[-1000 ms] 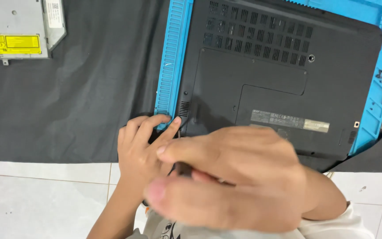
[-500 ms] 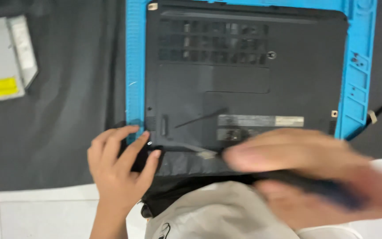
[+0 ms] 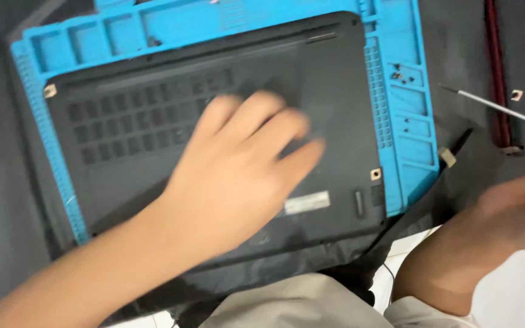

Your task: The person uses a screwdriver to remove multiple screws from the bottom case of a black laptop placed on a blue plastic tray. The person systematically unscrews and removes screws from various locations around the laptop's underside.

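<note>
A black laptop [image 3: 153, 140] lies bottom-up on a blue work mat [image 3: 396, 121]. My left hand [image 3: 244, 164] reaches across the middle of the laptop's underside with its fingers spread and nothing in it; it is blurred by motion. My right hand [image 3: 518, 203] sits off the mat at the right edge, over the dark cloth, and its fingers are cut off by the frame. A thin metal tool [image 3: 496, 108] lies on the cloth beyond the right hand, apart from it.
A dark cloth [image 3: 1, 182] covers the surface under the mat. Small screws [image 3: 398, 73] sit in a compartment on the mat's right side. A dark red strip [image 3: 498, 73] lies at the upper right. My beige clothing [image 3: 287, 304] fills the bottom edge.
My left hand has left the laptop's near-left corner and now spreads over the middle of its underside. My right hand has swung away to the right. The view has shifted and tilted.
</note>
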